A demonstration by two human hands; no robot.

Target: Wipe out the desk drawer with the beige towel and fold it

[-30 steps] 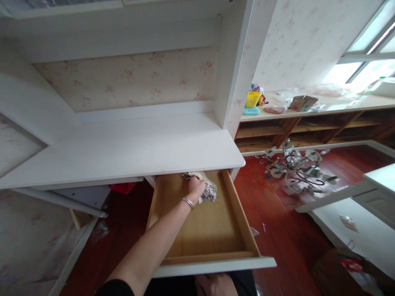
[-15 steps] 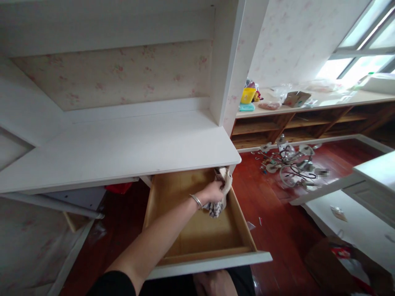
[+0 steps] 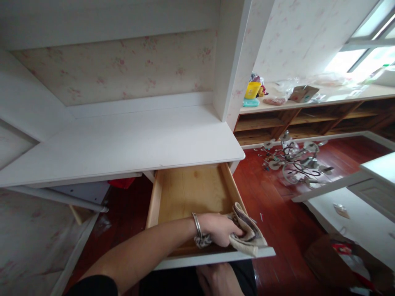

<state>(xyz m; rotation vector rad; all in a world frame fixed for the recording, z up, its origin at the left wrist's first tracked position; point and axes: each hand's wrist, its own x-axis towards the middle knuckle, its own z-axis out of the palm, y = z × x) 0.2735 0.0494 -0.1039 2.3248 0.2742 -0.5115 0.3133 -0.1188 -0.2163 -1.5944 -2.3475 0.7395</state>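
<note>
My left hand (image 3: 220, 230), with silver bangles at the wrist, is closed on a beige and brown patterned cloth (image 3: 247, 230). It presses the cloth into the front right corner of a pulled-out wooden drawer (image 3: 193, 185). Part of the cloth lies over the side wall and the white drawer front (image 3: 216, 258); another bunched end shows under the wrist. Below the drawer front, against black clothing, is my right hand (image 3: 220, 279). Its back is visible, but the fingers are mostly hidden, so I cannot tell whether it is closed.
Above the drawer is a white desktop (image 3: 138, 144) with a hutch. A chandelier (image 3: 296, 160) lies on the red wood floor at right. Beyond it, a low shelf unit (image 3: 259, 123) bears a yellow container (image 3: 252, 90) and bags. A white cabinet (image 3: 370, 189) stands at the right.
My left hand has drawn the cloth from the drawer's back right corner along the right side to the front corner. My right hand stays below the drawer front.
</note>
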